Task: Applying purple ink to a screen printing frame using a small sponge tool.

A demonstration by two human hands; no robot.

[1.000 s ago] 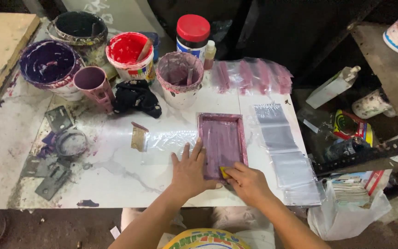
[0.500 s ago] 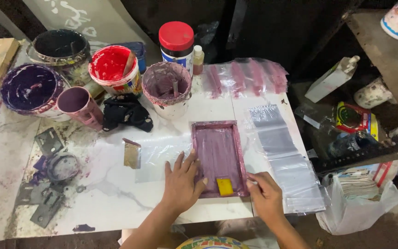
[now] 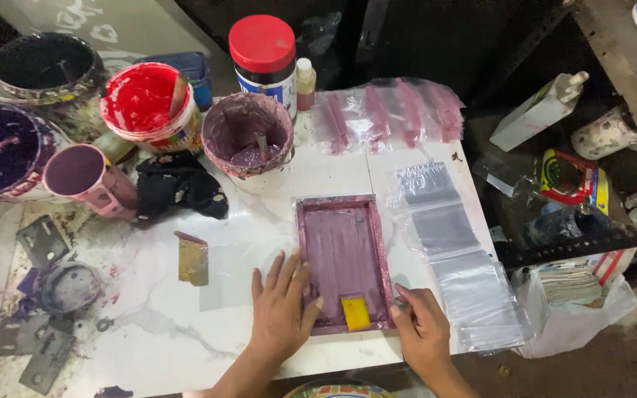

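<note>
Far to the left of the fingers, paint pots crowd the back of the white table [image 3: 149, 332]: a dark purple tub [image 3: 1, 151], a pink mug [image 3: 82, 177], a red paint bucket [image 3: 145, 103] and a mauve-stained bucket [image 3: 248, 136], apparently kept within arm's reach of the work. A black rag [image 3: 178, 188] lies in front of them, and a small scraper [image 3: 193, 259] rests just left of the left hand. The left hand [image 3: 282, 309] lies flat, fingers spread wide, fingertips pressing on the left rim of the purple printing frame [image 3: 344, 262], apparently to keep it from sliding; it grips nothing. A yellow squeegee [image 3: 355, 313] sits inside the frame's near edge, between the two hands. The right hand [image 3: 422, 332] touches the frame's near right corner, fingers loosely curled and holding nothing that shows. Right of those fingers, clear plastic bags [image 3: 458, 250] lie in an overlapping row, and pink-printed bags [image 3: 385, 114] are fanned out beyond the frame, seemingly drying.
</note>
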